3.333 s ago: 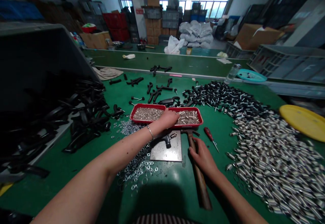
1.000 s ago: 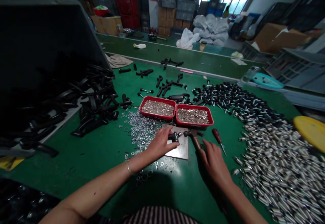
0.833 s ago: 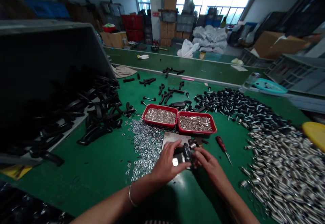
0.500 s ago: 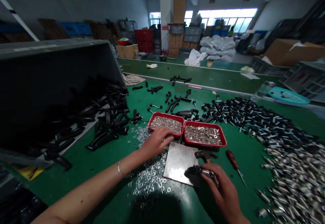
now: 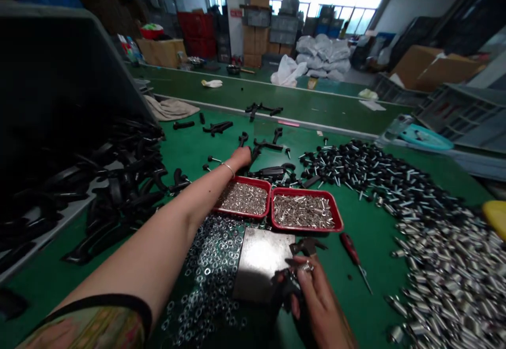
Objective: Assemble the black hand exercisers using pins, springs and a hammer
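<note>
From the head view, the left hand (image 5: 241, 156) reaches past the red trays (image 5: 276, 206) to black handles (image 5: 269, 171), its grip unclear. The right hand (image 5: 316, 296) is clamped on a black handle piece (image 5: 285, 288) beside the steel plate (image 5: 259, 259) on the tabletop (image 5: 356, 286).

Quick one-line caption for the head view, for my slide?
Left hand reaches past the red trays to black handles; right hand holds a black part by the steel plate.
</note>
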Available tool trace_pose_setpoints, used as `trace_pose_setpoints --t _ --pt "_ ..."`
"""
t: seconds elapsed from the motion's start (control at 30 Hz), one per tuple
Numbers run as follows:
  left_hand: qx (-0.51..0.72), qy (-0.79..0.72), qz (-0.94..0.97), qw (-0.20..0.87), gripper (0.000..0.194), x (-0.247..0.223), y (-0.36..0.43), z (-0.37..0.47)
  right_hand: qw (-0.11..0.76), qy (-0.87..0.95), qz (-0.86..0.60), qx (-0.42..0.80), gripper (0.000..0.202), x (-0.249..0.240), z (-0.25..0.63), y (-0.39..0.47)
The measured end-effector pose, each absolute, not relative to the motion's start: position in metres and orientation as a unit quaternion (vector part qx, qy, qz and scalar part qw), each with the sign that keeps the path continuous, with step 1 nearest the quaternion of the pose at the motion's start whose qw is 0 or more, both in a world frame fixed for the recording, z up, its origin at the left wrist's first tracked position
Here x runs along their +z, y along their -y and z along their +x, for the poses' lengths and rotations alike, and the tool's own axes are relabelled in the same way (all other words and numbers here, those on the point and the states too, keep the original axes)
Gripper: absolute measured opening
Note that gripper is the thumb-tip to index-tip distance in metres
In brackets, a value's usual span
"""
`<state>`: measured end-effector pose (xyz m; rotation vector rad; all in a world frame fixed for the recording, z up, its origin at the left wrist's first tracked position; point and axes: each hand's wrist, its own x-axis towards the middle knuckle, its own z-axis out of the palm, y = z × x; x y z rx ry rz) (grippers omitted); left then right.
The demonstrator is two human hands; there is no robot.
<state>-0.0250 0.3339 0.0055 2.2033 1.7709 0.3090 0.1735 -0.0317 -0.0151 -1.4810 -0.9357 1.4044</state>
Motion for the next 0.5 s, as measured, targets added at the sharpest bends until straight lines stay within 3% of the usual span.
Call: trace_pose_setpoints --t 0.07,0.17,0.3,0.37,0.5 --pt "0.127 -0.632 0.737 0.204 0.025 0.009 -0.343 -0.031 0.459 0.325 -0.563 0.606 0.043 -0.017 0.175 0.026" --pt "0.178 -0.633 0.706 0.263 0.044 0.026 -0.34 -0.051 0.466 0.267 -0.494 0.683 0.039 -0.017 0.175 0.022" --pt "0.42 -0.497 0.621 0.436 0.062 0.059 -0.281 -0.087 0.455 0.254 -0.464 0.716 0.039 -0.016 0.176 0.022" --pt "0.476 -0.415 0.551 0.545 0.06 0.067 -0.225 -0.096 0.456 0.284 -0.485 0.69 0.041 -0.016 0.175 0.022" --pt "0.417 -0.439 0.452 0.655 0.036 0.047 -0.088 -0.075 0.442 0.42 -0.554 0.567 0.038 -0.011 0.169 0.026"
